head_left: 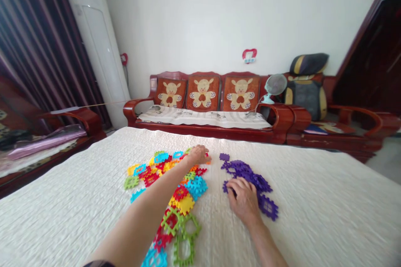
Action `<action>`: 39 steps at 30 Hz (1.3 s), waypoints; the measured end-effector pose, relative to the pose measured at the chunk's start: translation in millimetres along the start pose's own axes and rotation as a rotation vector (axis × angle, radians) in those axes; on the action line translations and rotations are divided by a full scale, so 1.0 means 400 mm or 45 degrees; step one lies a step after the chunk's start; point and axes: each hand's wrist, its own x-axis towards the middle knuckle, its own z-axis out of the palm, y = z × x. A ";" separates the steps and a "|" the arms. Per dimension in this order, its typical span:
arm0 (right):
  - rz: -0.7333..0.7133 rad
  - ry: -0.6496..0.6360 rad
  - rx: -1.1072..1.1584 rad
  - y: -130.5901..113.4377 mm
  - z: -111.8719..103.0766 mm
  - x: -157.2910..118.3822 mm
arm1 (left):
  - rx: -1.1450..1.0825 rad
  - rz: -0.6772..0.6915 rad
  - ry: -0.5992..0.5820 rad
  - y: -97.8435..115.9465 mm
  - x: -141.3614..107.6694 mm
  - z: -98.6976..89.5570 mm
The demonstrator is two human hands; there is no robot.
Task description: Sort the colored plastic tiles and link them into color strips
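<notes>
A loose heap of red, yellow, green and blue toothed plastic pieces [184,203] spreads over the white cloth, partly hidden under my left forearm. My left hand [198,154] reaches to the heap's far edge, its fingers near small red and orange pieces; whether it grips one is too small to tell. To the right lies a separate pile of purple pieces [244,170]. My right hand [243,196] rests at the near left side of that pile, fingers curled down, with a purple piece by its fingertips. What lies under the palm is hidden.
The cloth-covered table [316,192] fills the foreground. Behind it stands a red wooden sofa [200,130] with bear cushions [203,93], a small fan [275,84] and a massage seat pad [306,96]. Another armchair [90,121] is at the left.
</notes>
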 end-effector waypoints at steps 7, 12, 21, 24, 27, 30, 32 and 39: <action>0.032 -0.003 0.018 -0.008 -0.001 -0.003 | -0.066 -0.213 0.014 -0.013 0.002 0.053; 0.062 0.027 0.041 -0.008 0.005 -0.005 | -0.101 -0.320 0.072 0.016 -0.010 0.029; 0.028 0.031 0.017 -0.009 -0.002 -0.003 | -0.195 -0.407 0.100 0.219 -0.064 0.127; 0.010 0.038 -0.012 -0.002 0.005 -0.003 | -0.151 -0.331 0.185 0.228 -0.105 0.170; 0.009 0.057 -0.005 0.005 0.015 -0.003 | -0.085 -0.237 0.185 0.180 -0.132 0.173; 0.021 0.058 0.010 0.004 0.017 -0.003 | -0.088 -0.256 0.157 0.131 -0.137 0.150; 0.027 0.041 0.034 0.000 0.011 -0.002 | -0.214 -0.264 0.221 0.126 -0.127 0.140; 0.084 0.197 0.253 0.016 0.009 -0.002 | -0.496 -0.184 0.374 0.220 -0.094 0.202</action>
